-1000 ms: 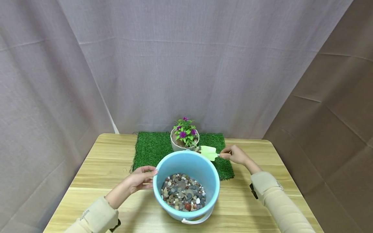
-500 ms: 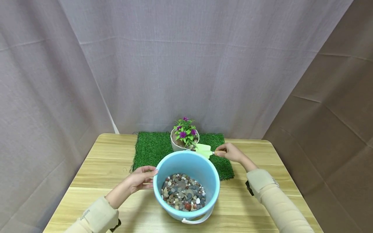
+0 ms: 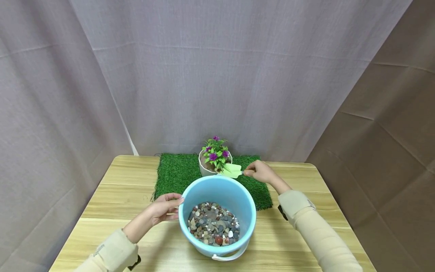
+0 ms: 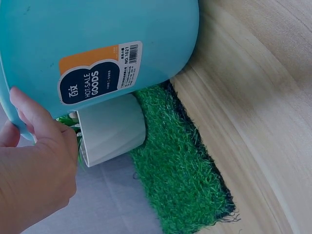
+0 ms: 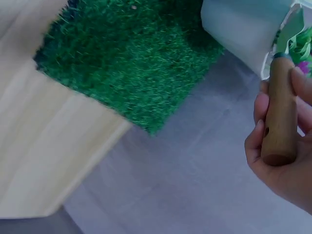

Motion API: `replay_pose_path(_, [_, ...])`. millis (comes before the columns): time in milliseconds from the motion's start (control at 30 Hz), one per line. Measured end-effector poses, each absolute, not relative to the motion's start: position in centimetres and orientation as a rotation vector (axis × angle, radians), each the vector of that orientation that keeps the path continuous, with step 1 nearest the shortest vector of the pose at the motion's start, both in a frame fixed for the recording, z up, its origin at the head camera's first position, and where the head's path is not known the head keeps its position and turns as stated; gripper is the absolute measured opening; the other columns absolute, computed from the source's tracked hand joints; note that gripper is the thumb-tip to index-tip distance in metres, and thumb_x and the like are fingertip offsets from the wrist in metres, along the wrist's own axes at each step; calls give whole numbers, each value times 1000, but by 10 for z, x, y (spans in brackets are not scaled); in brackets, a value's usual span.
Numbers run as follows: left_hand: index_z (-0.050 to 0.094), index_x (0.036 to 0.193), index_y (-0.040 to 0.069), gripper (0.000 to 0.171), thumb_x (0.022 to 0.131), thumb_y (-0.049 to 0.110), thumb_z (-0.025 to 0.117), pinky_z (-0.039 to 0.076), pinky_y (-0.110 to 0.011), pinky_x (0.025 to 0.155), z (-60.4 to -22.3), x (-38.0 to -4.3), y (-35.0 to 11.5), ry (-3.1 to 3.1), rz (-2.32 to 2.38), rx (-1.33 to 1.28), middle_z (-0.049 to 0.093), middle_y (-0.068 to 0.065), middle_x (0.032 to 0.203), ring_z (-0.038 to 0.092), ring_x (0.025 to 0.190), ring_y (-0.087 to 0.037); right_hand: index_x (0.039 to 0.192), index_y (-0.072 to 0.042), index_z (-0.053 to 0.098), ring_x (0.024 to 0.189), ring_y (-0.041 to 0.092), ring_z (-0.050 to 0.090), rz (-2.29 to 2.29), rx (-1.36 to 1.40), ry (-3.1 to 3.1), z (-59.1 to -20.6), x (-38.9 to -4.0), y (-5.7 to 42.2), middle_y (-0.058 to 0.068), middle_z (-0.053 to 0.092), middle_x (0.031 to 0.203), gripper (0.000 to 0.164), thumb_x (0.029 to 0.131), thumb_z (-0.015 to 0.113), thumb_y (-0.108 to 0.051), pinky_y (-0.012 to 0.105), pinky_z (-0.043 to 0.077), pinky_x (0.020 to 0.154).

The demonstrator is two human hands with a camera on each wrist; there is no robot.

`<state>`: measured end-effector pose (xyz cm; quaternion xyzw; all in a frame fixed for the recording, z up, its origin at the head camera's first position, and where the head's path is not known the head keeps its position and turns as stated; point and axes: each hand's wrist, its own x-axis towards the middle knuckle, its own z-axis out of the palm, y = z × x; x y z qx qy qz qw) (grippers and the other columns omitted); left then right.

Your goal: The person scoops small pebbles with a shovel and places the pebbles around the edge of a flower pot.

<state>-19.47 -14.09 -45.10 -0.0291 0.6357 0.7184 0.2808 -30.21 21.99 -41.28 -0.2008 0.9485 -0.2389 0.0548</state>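
Observation:
My left hand point(image 3: 166, 207) holds the left rim of a light blue bucket point(image 3: 217, 189) between thumb and fingers. Pebbles point(image 3: 212, 223) of mixed colours cover the bucket's bottom. My right hand point(image 3: 261, 172) grips the wooden handle of a garden trowel point(image 3: 232, 170), fingers curled round it in the right wrist view. The pale green blade tilts over the near right rim of a white flowerpot point(image 3: 205, 172), its tip by the leaves. Purple flowers point(image 3: 213, 156) and green leaves grow in the pot. Foliage hides part of the soil.
Under the pot lies an artificial grass mat point(image 3: 176, 173) on the wooden table point(image 3: 125, 196). The bucket stands in front of the pot, its white handle point(image 3: 231, 257) hanging at the near side. Grey curtains point(image 3: 217, 75) rise behind and a brown one point(image 3: 391, 151) at the right.
My right hand has moved left and away from me, bringing the trowel blade over the pot's rim and tilting it. Stones seen on the blade earlier no longer show there. The left hand stays still.

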Motion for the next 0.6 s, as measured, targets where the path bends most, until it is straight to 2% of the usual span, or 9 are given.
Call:
replay_pose_path(133, [50,118,-2,34,92,17,61,62,-23,69,-452,-194,-140,1704,1923,-74,65,4,74,63,64,-4,85,-4,72,48,9,37,-565,-585,2972,-404,-302,208,4,60,62,19,91,62,-18,19,34,48])
replay_pose_path(300, [50,119,-2,35,92,17,61,62,-24,69,-453,-194,-140,1706,1923,-75,65,4,74,63,64,-4,89,-5,73,49,8,38,-394,-580,3041,-395,-300,197,3,62,63,19,91,63,-21,21,35,47])
replay_pose_path(433, [50,118,-1,35,92,18,61,62,-23,69,-454,-195,-140,1709,1923,-72,65,4,74,63,64,-4,74,-9,69,49,9,34,-244,-619,3110,-389,-298,192,-2,51,53,21,90,64,-22,23,32,45])
replay_pose_path(533, [50,119,-2,35,92,18,61,62,-23,68,-455,-195,-140,1711,1921,-69,65,4,74,63,64,-4,56,-13,50,50,10,29,-155,-661,3173,-385,-296,190,-4,33,50,35,89,64,-17,22,28,46])
replay_pose_path(600, [50,119,-2,35,92,18,61,62,-22,68,-455,-195,-141,1713,1921,-69,65,4,74,63,63,-3,52,-16,35,51,11,26,-115,-694,3209,-382,-295,189,-4,27,52,45,87,62,-11,23,27,47])
